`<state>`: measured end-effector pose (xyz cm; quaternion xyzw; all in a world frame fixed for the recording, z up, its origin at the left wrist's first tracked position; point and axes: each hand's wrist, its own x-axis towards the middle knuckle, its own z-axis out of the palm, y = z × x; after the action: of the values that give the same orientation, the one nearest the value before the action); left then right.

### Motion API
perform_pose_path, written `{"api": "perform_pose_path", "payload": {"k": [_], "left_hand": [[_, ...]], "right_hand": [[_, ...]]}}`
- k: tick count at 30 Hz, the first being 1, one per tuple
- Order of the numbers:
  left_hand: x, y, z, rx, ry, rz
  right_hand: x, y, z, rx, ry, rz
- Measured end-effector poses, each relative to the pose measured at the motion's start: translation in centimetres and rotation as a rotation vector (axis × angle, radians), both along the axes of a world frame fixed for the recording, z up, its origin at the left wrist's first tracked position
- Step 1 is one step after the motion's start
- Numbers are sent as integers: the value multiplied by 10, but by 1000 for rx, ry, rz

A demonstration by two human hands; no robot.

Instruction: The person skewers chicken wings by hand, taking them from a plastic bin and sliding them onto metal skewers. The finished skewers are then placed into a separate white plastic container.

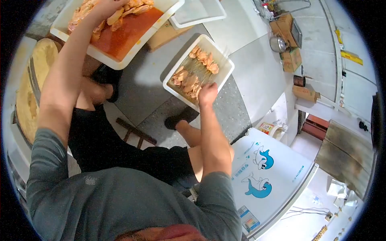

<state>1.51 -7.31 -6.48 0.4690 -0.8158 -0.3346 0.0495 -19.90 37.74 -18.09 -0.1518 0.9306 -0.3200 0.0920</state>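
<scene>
My left hand (112,3) reaches over a large white tub (120,63) and is partly cut off by the top edge of the view. Under it lie marinated chicken pieces (138,5) in reddish-orange liquid (124,36); its fingers are too hidden to judge. My right hand (208,94) is closed at the near right side of a smaller white tub (230,66). Inside that tub are two groups of skewered chicken (187,82), with thin sticks (197,67) between them. Whatever my right fingers hold is hidden.
Another white tub (199,14) and a cardboard piece (165,35) are beyond. A round wooden block (34,88) stands at left. To the right is a white appliance (273,172) with blue dolphin drawings. Boxes (291,60) and a metal pot (278,44) line the wall.
</scene>
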Motion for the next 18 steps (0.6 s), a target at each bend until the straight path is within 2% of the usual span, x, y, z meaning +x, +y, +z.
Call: {"api": "perform_pose_path", "payload": {"k": [1,3,5,10,13,15,18], "left_hand": [[-7,48,58,-1,-32,98],[-8,30,30,-12,1,9],[-4,15,13,-13,26,-62],[-2,5,-3,-18,45,-121],[-3,1,-8,-20,51,-134],[-1,1,-13,-19,60,-137],[-7,11,-13,13,172,-93]], "right_hand": [[-8,9,-8,24,15,-72],[-29,30,-47,66,39,-213],[-42,40,-71,64,69,-254],[-69,40,-113,-26,-13,-328],[-79,30,-116,-278,-255,-372],[-75,33,-128,-8,-66,-293],[-87,64,-190,323,86,-105]]}}
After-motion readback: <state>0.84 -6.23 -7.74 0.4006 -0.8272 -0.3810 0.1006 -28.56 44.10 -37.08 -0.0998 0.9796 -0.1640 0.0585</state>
